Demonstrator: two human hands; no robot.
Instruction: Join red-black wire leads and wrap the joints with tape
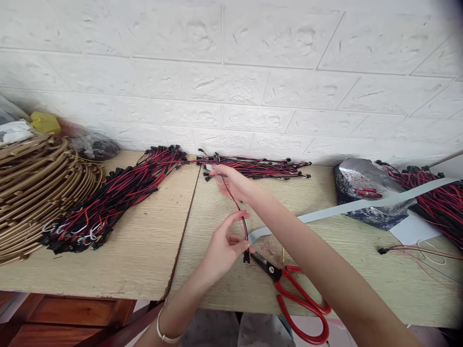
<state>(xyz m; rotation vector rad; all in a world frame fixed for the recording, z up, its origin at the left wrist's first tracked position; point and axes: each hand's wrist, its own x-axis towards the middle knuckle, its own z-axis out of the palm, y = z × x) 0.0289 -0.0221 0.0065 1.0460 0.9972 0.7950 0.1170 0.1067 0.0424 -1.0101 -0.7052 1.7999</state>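
Note:
A thin wire lead [234,200] with red and dark strands stretches between my two hands. My left hand [226,243] pinches it just above its black plug connector [246,256], near the start of a pale flat tape strip [257,233]. Farther up, my right hand [231,182] is closed on the lead's upper part; some of its fingers are hidden behind the palm. A small whitish piece [209,167] shows at its fingertips. Red-handled scissors [289,289] lie below the hands, blades pointing toward the plug.
Several leads lie bundled along the wall [260,167], with a larger bundle [119,197] to the left. Coiled bamboo-like hoops [47,193] stand far left. On the right are a patterned bag [365,202], more wires [430,197] and a loose plug [383,250]. A seam splits the tabletop.

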